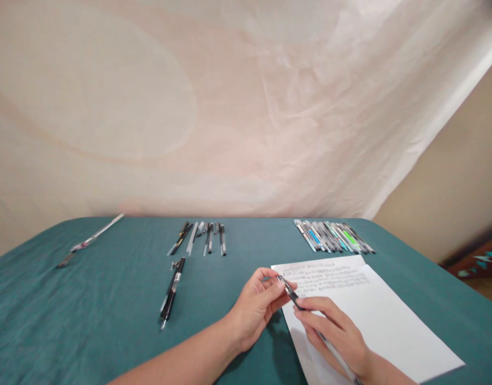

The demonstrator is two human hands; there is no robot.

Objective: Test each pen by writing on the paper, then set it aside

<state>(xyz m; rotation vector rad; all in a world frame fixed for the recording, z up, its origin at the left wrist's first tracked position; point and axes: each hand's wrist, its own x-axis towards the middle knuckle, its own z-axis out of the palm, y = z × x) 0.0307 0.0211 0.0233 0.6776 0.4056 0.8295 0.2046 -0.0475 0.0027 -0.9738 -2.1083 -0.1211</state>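
Note:
My right hand [336,331] is closed around a pen [337,357] with a clear barrel and a dark front part. It slants above the paper, its rear end pointing down toward me. At the pen's far, dark end, my left hand [256,305] pinches with thumb and fingers. Whether that end is a separate cap, I cannot tell. Beneath both hands lies a white sheet of paper [390,321], with rows of handwriting across its top. Left of my left hand, a black pen [171,294] rests on the cloth with a slim clear piece beside it.
Several pens and caps [209,238] lie spread at the back middle. A tight row of pens [330,237] lies at the back right, some with blue or green parts. One long thin pale item [95,235] lies far left. Green cloth [89,310] covers the table; a pale curtain [230,107] hangs behind.

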